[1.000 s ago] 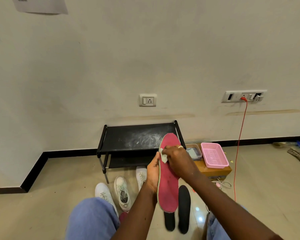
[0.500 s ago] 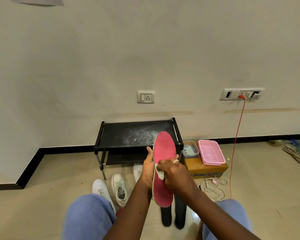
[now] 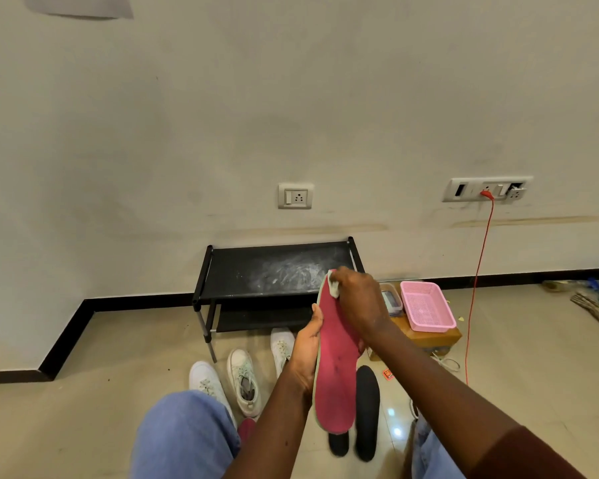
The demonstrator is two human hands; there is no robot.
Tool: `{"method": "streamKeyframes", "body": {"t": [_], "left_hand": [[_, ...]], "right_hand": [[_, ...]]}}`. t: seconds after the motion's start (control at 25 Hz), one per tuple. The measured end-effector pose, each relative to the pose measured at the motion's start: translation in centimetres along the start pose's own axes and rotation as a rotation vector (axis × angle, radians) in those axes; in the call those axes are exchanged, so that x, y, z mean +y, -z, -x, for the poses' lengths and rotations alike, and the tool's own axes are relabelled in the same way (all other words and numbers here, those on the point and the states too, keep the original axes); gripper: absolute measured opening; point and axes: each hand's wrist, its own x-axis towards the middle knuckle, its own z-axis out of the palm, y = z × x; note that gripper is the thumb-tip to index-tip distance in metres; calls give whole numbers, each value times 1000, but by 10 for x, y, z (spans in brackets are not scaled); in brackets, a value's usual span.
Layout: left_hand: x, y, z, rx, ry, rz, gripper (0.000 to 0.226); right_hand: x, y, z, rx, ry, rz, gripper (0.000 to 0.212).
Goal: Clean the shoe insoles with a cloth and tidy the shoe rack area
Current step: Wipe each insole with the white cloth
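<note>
— What's the biggest thing in front of you?
— I see the black shoe rack (image 3: 274,271) against the wall, its top shelf smeared with white dust.

— And the insole?
— The pink insole (image 3: 336,371) is held in the air before the rack's right end, above the floor between the knees. Its long axis runs up and down my view. The toe end points up toward the rack, the heel end down toward the lap, and the pink face is turned to me.

— What's around it?
— Three white shoes (image 3: 237,364) lie on the floor to its left. Two black insoles (image 3: 367,409) lie right below it, and its heel covers most of the left one. A pink basket (image 3: 426,305) sits on a wooden box (image 3: 433,337) to the right. A red cable (image 3: 478,271) hangs from the wall socket.

— Anything blocked?
— The insole and right hand (image 3: 357,299) hide the rack's right front corner and part of a clear container (image 3: 393,299).

— The hands?
— The left hand (image 3: 306,347) grips the insole's left edge at mid-length, thumb on the edge. I cannot see the fingers behind it. The right hand's fingers are bunched at the toe end, pinching a small pale cloth (image 3: 333,289) against the pink face.
</note>
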Motion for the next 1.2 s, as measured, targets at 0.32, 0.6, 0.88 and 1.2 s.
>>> {"method": "streamKeyframes", "body": {"t": [0.32,0.6,0.88,1.2], "left_hand": [[8,4,-1,-25,-27,155,62],[7,9,-6,6,-24,151,63],[8,3,5,-7,-66,73,48],[18,10,3,-67,-119,268,54]], "right_hand": [[-15,-9,36,10,86,-113,18],[-20,-21,79,44,67,-127,26],[-4,-24,19,31,-19,-47,17],[-19,-31,27,25,64,-146,25]]}}
